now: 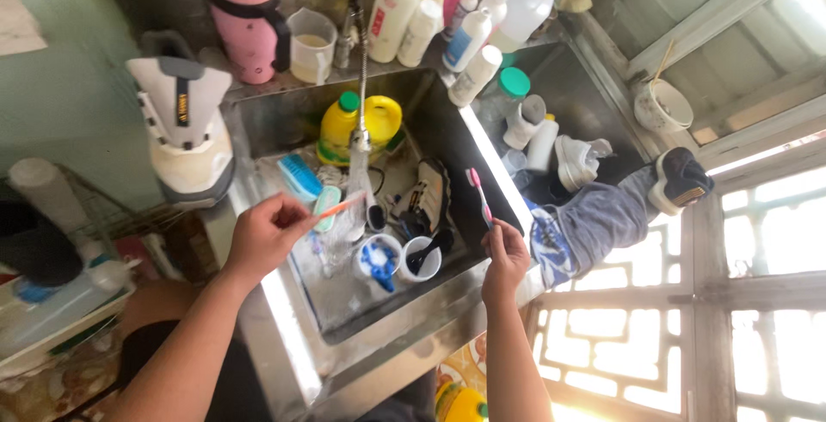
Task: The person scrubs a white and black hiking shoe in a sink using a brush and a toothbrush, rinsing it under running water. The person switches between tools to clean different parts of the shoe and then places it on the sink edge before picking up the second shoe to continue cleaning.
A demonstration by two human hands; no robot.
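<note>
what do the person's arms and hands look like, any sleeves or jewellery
Both forearms are bare, with no sleeves reaching into view. The left hand and right hand wear no gloves, and no rings, watch or bracelets show. Fingernails look short and unpainted.

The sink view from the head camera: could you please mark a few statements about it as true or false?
1. The left hand holds an orange toothbrush under the running tap. True.
2. The right hand is empty. False: it holds a pink toothbrush upright.
3. A yellow bottle with a green cap lies in the sink. True.
4. The tap is off. False: water streams from it.
5. A blue scrubbing brush sits in the sink near the left hand. True.
</note>
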